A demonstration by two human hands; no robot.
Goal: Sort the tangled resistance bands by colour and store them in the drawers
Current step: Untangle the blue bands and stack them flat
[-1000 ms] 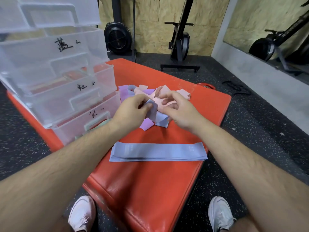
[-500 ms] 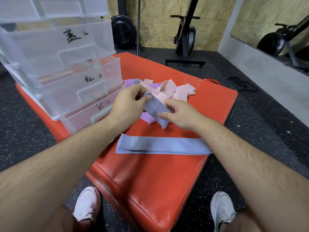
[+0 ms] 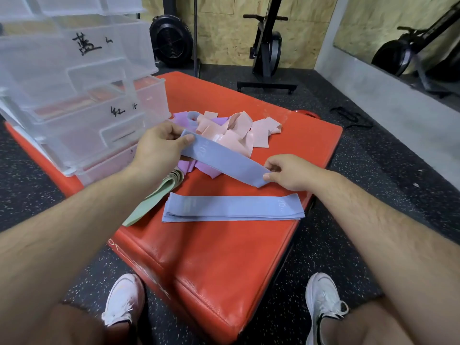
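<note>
Head view, one blue band (image 3: 224, 160) stretched above red pad (image 3: 224, 257), left hand (image 3: 159, 145) and right hand (image 3: 288, 171) each pinched an end, blue stack (image 3: 231, 209) lay nearer, layers uncountable, green bands (image 3: 154, 197) partly hidden by forearm, drawers (image 3: 104, 113) cropped at left.

A matt, woven cloth is seen in the blue band (image 3: 224, 161). Glossy, wrinkled vinyl covers the red mat (image 3: 224, 265). The drawers (image 3: 82, 95) are of clear, smooth plastic.
</note>
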